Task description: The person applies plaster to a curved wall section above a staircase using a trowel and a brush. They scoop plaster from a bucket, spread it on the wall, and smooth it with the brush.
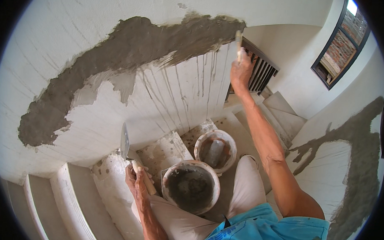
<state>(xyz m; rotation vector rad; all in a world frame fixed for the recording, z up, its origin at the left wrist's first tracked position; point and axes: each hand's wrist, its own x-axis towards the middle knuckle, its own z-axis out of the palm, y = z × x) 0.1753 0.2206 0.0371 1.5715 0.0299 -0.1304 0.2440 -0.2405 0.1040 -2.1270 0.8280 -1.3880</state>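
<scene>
Wall bearing grey mortar | steps below | nearer bucket, likely heavy | trowel over step edges, grasped by left hand; likely light, stiff, best held by wooden handle; points up-left, long axis slanting | slim tool, kind unclear, near wall's right edge, right hand grasping it, near-vertical

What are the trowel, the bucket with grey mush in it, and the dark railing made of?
Trowel: probably metal; its blade is thin and shiny. Its handle looks like smooth, pale wood.
Bucket: maybe plastic, dull and dirty; the pale crust makes it hard to tell.
Railing: perhaps painted metal, with straight dark bars; dark wood is possible.
</scene>
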